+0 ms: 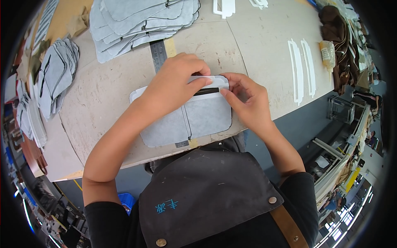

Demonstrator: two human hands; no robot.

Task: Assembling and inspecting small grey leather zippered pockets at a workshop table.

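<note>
Head view shows the left hand [175, 84] pressing flat on a white template [215, 80] atop the grey felt panel [198, 118] at the bench [256, 45] edge, right hand [246, 101] fingers pinching its corner; the panel looks light, floppy, best held by edges

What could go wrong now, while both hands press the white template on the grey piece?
The grey piece lies near the table edge, so a push could slide it off. The white template may shift if the left hand and right hand press unevenly. The steel ruler underneath might leave the piece uneven.
</note>
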